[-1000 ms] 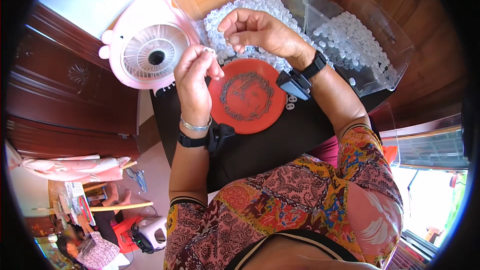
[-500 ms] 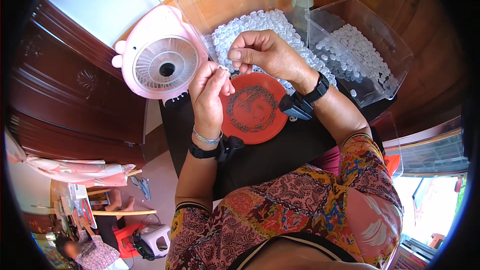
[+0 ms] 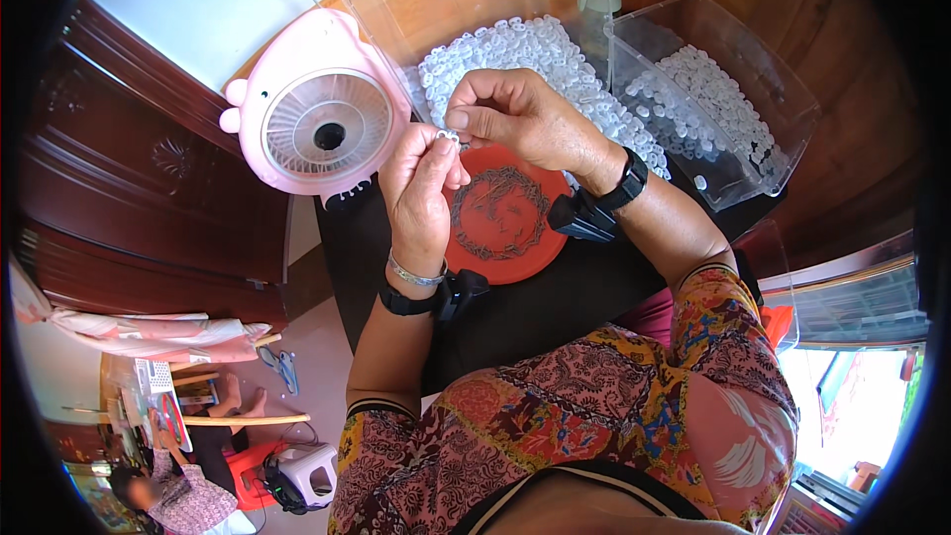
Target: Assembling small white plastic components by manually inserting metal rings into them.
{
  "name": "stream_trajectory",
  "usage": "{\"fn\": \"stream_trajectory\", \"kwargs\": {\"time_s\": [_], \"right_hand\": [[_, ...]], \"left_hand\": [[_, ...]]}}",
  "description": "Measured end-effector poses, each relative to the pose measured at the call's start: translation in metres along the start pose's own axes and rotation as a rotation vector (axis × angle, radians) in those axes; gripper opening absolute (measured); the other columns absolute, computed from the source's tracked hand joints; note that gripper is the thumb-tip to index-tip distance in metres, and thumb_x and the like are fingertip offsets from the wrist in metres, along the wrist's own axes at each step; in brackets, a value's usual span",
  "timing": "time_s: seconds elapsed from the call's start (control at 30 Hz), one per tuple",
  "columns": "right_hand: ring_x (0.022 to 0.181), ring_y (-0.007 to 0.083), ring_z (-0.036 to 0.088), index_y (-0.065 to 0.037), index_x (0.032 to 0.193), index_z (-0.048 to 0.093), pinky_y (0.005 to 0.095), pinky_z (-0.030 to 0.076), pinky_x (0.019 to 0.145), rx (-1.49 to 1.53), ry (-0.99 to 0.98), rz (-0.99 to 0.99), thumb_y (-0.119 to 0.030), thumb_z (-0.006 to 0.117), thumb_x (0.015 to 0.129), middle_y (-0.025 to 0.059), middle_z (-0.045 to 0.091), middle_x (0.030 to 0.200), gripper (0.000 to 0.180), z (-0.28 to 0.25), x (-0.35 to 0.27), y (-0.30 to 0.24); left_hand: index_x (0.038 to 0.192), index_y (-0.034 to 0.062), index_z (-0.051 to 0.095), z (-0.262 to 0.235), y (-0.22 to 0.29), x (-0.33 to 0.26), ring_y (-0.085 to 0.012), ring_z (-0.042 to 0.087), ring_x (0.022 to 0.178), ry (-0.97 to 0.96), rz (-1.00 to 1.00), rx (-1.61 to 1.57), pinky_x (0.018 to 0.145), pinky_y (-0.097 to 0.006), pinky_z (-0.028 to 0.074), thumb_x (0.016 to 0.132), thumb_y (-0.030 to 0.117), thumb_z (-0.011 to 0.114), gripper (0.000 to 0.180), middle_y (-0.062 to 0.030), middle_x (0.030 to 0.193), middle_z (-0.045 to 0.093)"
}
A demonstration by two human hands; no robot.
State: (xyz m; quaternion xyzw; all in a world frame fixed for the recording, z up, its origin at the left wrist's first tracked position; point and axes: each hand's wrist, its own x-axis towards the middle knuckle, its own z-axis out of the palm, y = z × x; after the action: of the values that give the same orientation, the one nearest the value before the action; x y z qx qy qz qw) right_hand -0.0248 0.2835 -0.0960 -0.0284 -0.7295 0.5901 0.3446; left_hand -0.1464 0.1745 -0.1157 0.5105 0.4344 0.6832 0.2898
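Note:
My left hand and my right hand meet fingertip to fingertip above a round red plate. Between the fingertips sits a small clear plastic ring piece, pinched by both hands. Each wrist wears a black band with a small black device. Behind the hands lies a heap of small clear-white plastic pieces inside an open clear box.
A pink pig-shaped desk fan stands at the left of the black table. A second clear box with more white pieces sits at the right. Dark wooden furniture lies left; another person sits on the floor at lower left.
Both hands have stayed joined at the fingertips over the red plate. The view has shifted, so the fan and boxes sit lower and more to the right in the picture.

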Motion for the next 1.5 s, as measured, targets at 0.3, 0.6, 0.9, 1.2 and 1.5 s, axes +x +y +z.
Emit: {"fn": "stream_trajectory", "kwargs": {"time_s": [0.3,0.6,0.9,1.2,1.5], "right_hand": [[0.071,0.0057,0.052,0.0,0.085,0.061,0.0227,0.045,0.066,-0.026,0.011,-0.002,-0.011,0.061,0.09,-0.001,0.06,0.074,0.012,0.007,0.002,0.004],[0.07,0.0075,0.055,0.0,0.083,0.06,0.0249,0.047,0.066,-0.209,0.088,-0.046,-0.009,0.061,0.088,0.0025,0.062,0.073,0.01,0.003,-0.007,-0.002],[0.068,0.0113,0.057,-0.002,0.088,0.064,0.0263,0.046,0.064,-0.694,0.031,0.032,-0.015,0.061,0.088,0.004,0.063,0.073,0.014,-0.072,-0.003,-0.002],[0.078,0.0324,0.063,-0.009,0.075,0.068,0.0434,0.048,0.065,-1.347,-0.312,0.295,-0.021,0.068,0.064,0.0115,0.066,0.077,0.016,-0.137,-0.012,0.089],[0.069,0.0328,0.061,-0.006,0.069,0.066,0.0419,0.047,0.063,-1.315,-0.362,0.248,-0.018,0.067,0.062,0.014,0.064,0.071,0.014,-0.131,-0.005,0.117]], "left_hand": [[0.077,0.0023,0.049,-0.003,0.002,-0.001,-0.0096,0.045,0.056,0.033,-0.005,0.038,0.055,-0.023,0.039,0.092,0.014,0.048,0.018,-0.0015,0.061,0.046],[0.078,0.0016,0.05,0.006,-0.016,0.0,-0.0054,0.043,0.055,0.063,0.108,0.073,0.052,-0.021,0.036,0.091,0.008,0.05,0.015,0.0007,0.063,0.046],[0.084,0.0015,0.052,0.009,-0.014,0.003,-0.0103,0.045,0.057,0.092,0.007,-0.016,0.056,-0.023,0.038,0.091,0.012,0.049,0.013,-0.0019,0.062,0.046],[0.08,0.0017,0.05,0.011,-0.006,0.006,-0.0108,0.045,0.056,0.092,0.033,-0.071,0.056,-0.024,0.038,0.092,0.012,0.048,0.016,-0.0028,0.062,0.046],[0.082,0.0013,0.046,0.007,-0.01,0.007,-0.0136,0.045,0.057,0.093,0.024,-0.067,0.056,-0.026,0.038,0.093,0.012,0.044,0.015,-0.0037,0.064,0.044]]}}
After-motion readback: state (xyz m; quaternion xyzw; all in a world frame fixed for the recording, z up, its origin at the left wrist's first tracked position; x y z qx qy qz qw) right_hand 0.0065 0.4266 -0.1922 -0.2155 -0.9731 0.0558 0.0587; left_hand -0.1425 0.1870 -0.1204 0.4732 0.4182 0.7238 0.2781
